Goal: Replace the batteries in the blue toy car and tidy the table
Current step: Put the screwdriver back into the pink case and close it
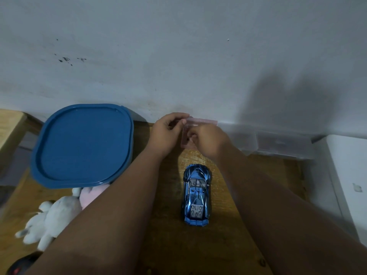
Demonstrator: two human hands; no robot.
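Note:
The shiny blue toy car (196,195) stands on its wheels on the wooden table (228,245), between my forearms. Beyond it, near the wall, both hands hold a small pinkish see-through plastic bag (200,122). My left hand (167,132) pinches the bag's top left edge. My right hand (208,140) grips it from the right and covers most of its lower part. A small dark thing shows through the bag by my right thumb; I cannot tell what it is.
A big blue lidded container (83,145) sits at the left. White and pink plush toys (53,217) lie in front of it. A clear plastic box (278,143) stands against the wall at the right, with a white surface (349,175) beyond. A dark object (17,268) is at the bottom left.

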